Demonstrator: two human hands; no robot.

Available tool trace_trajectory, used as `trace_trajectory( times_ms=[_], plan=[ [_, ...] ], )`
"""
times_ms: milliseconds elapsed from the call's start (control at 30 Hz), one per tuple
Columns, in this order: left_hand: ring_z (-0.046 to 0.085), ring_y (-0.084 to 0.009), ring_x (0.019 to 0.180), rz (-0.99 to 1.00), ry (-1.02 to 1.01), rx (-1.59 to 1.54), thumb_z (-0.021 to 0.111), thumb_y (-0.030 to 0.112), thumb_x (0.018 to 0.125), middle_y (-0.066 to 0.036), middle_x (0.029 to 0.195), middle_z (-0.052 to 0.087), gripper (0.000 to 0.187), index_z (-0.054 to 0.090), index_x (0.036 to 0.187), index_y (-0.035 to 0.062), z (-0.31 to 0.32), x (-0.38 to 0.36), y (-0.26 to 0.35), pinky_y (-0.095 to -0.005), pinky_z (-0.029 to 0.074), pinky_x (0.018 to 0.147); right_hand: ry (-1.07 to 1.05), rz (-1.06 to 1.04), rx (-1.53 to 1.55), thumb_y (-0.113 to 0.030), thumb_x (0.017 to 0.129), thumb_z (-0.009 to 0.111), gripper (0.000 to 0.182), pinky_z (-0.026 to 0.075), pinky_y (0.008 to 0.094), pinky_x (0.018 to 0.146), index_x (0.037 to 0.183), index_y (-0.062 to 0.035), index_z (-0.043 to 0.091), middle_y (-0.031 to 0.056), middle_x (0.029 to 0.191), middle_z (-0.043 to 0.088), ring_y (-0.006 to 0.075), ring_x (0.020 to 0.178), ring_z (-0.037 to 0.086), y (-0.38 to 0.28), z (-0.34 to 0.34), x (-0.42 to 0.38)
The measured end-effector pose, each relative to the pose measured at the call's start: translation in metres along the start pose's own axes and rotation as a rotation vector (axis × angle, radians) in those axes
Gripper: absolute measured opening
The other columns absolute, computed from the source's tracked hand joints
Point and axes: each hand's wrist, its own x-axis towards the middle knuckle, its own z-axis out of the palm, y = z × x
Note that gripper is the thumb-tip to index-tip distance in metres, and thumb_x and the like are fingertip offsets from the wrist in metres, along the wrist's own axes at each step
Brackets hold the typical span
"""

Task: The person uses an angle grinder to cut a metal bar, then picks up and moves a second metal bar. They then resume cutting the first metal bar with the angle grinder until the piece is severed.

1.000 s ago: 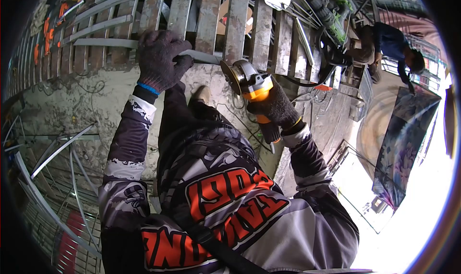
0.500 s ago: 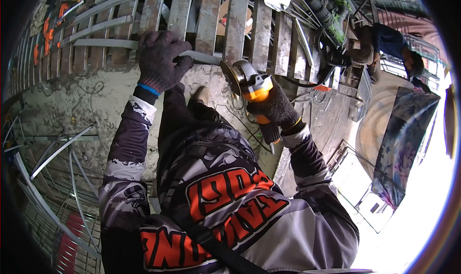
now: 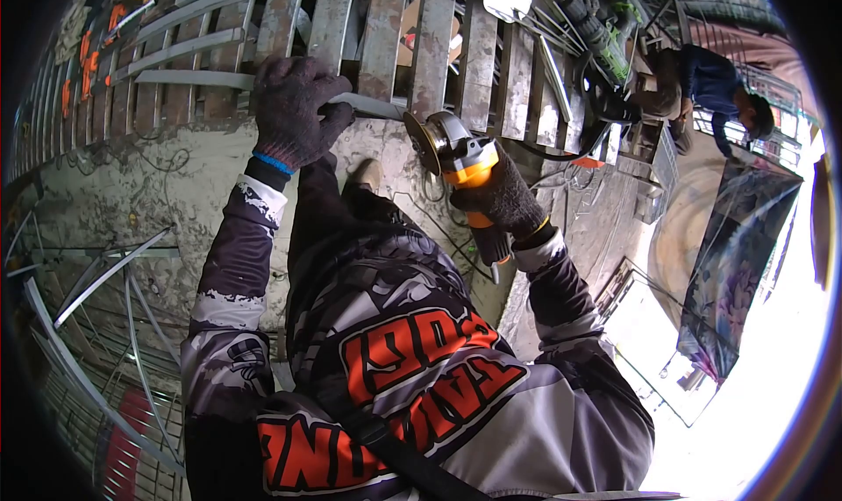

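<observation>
The metal bar (image 3: 368, 104) is held flat across the bottom of a big metal frame (image 3: 386, 36) made of many upright slats. The bar is grey and thin, and it lies just above a rough concrete floor (image 3: 132, 185).

The left hand (image 3: 294, 106) is wrapped in a dark knit glove with a blue edge at the wrist. Its grip is clenched tight around the bar, with the fingers curled over the top.

An orange and grey grinder (image 3: 456, 154) is held by the right hand (image 3: 500, 198), which also wears a dark glove. The grip of this hand is closed around the grinder's body. The round disc of the grinder is set right at the end of the bar (it cannot be told if the disc really touches the metal). A dark cord hangs down from the back of the grinder.

A grey shirt with big orange letters (image 3: 412, 361) is seen lower down, on the person's own body.

Thin bent metal rods (image 3: 105, 325) are piled on the floor at the left side. Another person in a blue top (image 3: 715, 84) is crouched far off, well apart from the bar. A green tool (image 3: 605, 36) lies near the top, beside that person.
</observation>
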Motion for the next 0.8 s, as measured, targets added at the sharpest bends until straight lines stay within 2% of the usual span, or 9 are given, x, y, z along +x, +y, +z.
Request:
trace_trajectory(
  times_ms=[133, 200, 800],
  plan=[
    [0.060, -0.0273, 0.105, -0.003, 0.006, 0.002, 0.078, 0.032, 0.072, 0.000, 0.103, 0.066, 0.024, 0.078, 0.094, 0.0217, 0.0002, 0.0006, 0.0005, -0.0486, 0.043, 0.102, 0.015, 0.026, -0.057, -0.005, 0.067, 0.092, 0.075, 0.054, 0.0373, 0.097, 0.131, -0.0061, 0.053, 0.0063, 0.118, 0.068, 0.0178, 0.108, 0.064, -0.0056, 0.0010, -0.0010],
    [0.060, -0.0273, 0.105, -0.003, 0.006, 0.000, 0.078, 0.031, 0.072, 0.000, 0.103, 0.066, 0.024, 0.078, 0.094, 0.0215, 0.0002, 0.0006, 0.0007, -0.0486, 0.043, 0.102, 0.004, 0.067, 0.011, -0.005, 0.066, 0.092, 0.075, 0.054, 0.0373, 0.097, 0.131, -0.0061, 0.053, 0.0066, 0.117, 0.068, 0.0181, 0.108, 0.064, -0.0040, 0.0023, -0.0007],
    [0.060, -0.0278, 0.105, -0.024, -0.020, 0.003, 0.078, 0.031, 0.072, 0.000, 0.105, 0.067, 0.025, 0.078, 0.095, 0.0224, 0.0006, -0.0003, 0.0004, -0.0486, 0.043, 0.104, 0.016, 0.019, -0.027, -0.007, 0.066, 0.092, 0.073, 0.054, 0.0378, 0.096, 0.128, -0.0071, 0.053, 0.0073, 0.115, 0.067, 0.0187, 0.107, 0.064, -0.0097, 0.0030, -0.0028]
  ],
)
